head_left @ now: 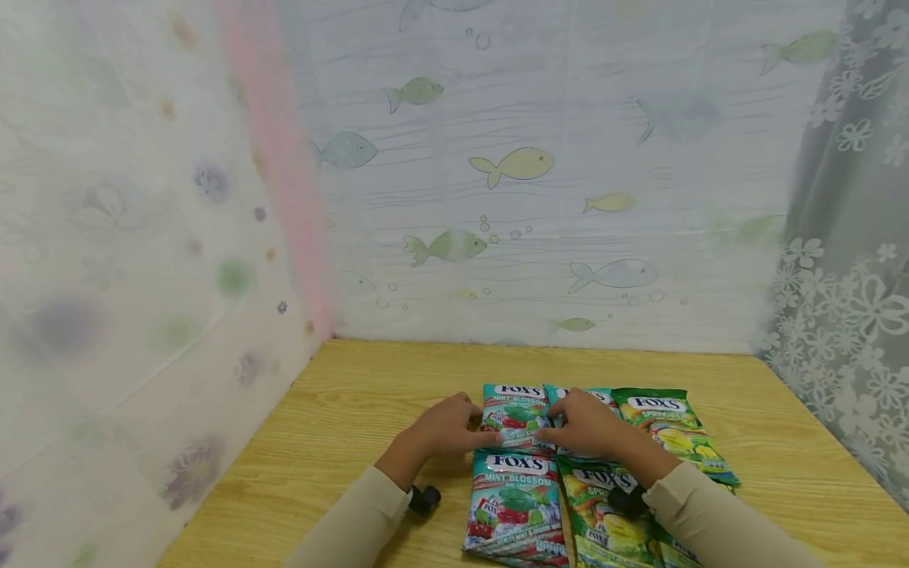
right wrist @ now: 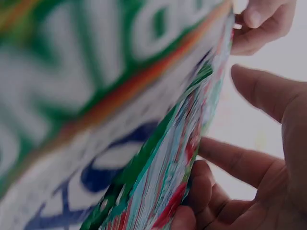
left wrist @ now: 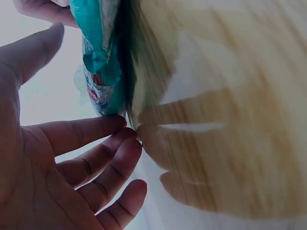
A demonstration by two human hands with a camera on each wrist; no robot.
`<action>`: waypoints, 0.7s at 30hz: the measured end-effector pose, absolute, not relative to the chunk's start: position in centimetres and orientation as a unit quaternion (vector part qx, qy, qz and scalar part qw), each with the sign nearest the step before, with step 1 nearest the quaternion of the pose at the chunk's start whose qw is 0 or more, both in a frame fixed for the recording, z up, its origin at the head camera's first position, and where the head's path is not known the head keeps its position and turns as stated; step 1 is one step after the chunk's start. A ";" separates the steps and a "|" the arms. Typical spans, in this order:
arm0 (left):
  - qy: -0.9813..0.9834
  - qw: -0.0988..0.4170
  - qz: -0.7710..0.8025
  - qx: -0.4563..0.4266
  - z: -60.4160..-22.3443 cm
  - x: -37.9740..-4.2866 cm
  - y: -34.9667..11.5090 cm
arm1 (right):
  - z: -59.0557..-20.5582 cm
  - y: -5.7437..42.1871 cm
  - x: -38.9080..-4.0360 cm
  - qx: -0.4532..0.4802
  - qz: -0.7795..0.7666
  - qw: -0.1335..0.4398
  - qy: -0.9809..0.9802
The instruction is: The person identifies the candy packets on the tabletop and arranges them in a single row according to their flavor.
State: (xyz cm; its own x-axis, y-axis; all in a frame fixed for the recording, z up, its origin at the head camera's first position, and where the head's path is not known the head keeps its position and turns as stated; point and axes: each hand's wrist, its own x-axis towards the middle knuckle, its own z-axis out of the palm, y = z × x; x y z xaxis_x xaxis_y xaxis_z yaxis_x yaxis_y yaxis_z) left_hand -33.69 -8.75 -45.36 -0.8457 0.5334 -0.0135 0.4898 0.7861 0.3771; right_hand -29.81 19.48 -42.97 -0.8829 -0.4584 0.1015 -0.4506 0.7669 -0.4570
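Nearest, our sleeves [head_left: 351, 521] are flanking the front mint bag [head_left: 514, 509]; behind it, our left hand [head_left: 447, 427] and right hand [head_left: 588, 426] are equally near, touching opposite sides of the rear mint bag [head_left: 517, 424]. Left wrist: relaxed fingers [left wrist: 81, 134] are gripping nothing. Right wrist: likewise, thumb [right wrist: 264, 93] standing apart.

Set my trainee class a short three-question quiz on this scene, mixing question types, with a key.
1. Multiple choice: which brand is printed on the back-left Mint Blossom bag? A) Haribo B) Fox's C) Mentos
2. True or false: the left hand and the right hand are at opposite sides of that bag.
3. Fill the gap: the back covering is patterned with ____.

Key: 1 B; 2 true; 3 fish.
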 end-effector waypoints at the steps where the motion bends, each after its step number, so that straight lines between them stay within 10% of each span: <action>1: 0.941 0.062 0.190 0.274 -45.4 -33.7 -8.8 | -42.9 19.4 -29.8 -0.235 -0.254 0.019 0.938; 21: 0.878 0.150 0.418 0.178 -44.7 -34.0 -8.2 | -42.4 17.6 -30.2 -0.110 -0.351 0.111 0.923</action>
State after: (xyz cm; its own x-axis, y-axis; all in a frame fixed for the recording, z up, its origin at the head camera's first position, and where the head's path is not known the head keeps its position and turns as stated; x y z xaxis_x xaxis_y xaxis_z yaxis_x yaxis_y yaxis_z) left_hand -33.96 -8.18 -44.74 -0.8919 0.4376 -0.1139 0.1872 0.5866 0.7879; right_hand -30.15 17.62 -42.37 -0.9513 -0.2804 -0.1278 -0.1248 0.7300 -0.6719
